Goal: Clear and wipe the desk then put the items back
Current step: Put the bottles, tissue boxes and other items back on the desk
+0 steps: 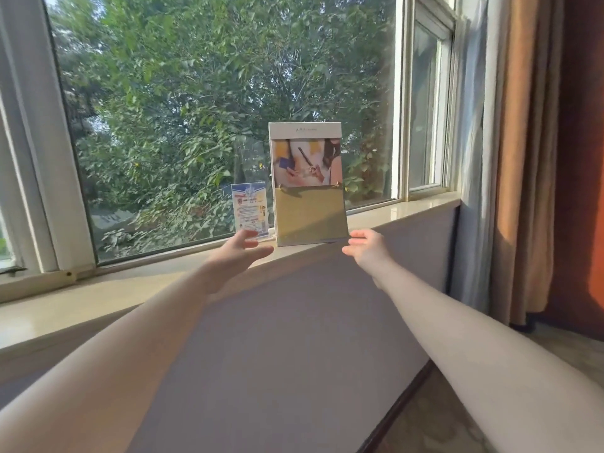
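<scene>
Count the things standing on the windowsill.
2: a tall picture stand near the right hand, and a small acrylic sign just left of it, partly behind the left hand. None look hidden.

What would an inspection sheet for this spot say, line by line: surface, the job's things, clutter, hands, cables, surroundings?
Surface: windowsill, pale and glossy, in sunlight.
Job's things: photo stand upright on the sill; small sign card upright just left of it, nearer the glass.
Clutter: nothing seen.
Hands: left hand open, fingers in front of the sign card's base; right hand open at the photo stand's lower right corner; contact cannot be told.
Cables: nothing seen.
Surroundings: window with trees outside; curtain at right; plain wall under the sill; floor below.
</scene>
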A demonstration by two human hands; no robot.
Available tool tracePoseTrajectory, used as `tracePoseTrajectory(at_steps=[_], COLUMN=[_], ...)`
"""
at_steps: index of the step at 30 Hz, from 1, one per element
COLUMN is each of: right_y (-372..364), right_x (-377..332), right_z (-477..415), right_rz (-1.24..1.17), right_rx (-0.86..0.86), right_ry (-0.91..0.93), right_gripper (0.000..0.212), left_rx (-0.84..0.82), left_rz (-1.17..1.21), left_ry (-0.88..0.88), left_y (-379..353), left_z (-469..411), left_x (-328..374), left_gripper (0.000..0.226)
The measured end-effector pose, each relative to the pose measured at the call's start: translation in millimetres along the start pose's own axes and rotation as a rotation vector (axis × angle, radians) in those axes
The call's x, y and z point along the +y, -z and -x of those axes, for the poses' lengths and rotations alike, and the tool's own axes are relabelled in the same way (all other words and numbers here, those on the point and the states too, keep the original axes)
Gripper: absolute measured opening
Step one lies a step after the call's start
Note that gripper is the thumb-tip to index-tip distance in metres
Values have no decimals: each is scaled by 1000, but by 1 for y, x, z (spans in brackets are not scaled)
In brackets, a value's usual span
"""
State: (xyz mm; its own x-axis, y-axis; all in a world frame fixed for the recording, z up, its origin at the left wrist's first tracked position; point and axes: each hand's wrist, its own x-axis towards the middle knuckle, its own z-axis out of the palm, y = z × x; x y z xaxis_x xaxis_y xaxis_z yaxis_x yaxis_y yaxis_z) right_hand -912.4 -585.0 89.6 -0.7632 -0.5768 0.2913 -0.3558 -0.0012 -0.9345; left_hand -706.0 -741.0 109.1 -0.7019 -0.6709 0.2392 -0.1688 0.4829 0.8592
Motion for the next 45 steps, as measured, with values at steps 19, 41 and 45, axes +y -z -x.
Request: tracePoseTrajectory(at_steps=[19, 41, 45], right_y=[-38, -10, -13], right_x=[52, 28, 14], right_z=[-141, -64, -42], right_rz=[137, 58, 47], right_rx=[23, 69, 90], right_ry=[-40, 116, 123], right_gripper=[58, 8, 9], left_rx=[109, 140, 134], left_rz=[42, 108, 130], left_ry=[8, -136, -127], left_y=[-40, -23, -13], left_z=[-144, -71, -40], left_x=[-39, -14, -4], left_gripper=[63, 19, 18])
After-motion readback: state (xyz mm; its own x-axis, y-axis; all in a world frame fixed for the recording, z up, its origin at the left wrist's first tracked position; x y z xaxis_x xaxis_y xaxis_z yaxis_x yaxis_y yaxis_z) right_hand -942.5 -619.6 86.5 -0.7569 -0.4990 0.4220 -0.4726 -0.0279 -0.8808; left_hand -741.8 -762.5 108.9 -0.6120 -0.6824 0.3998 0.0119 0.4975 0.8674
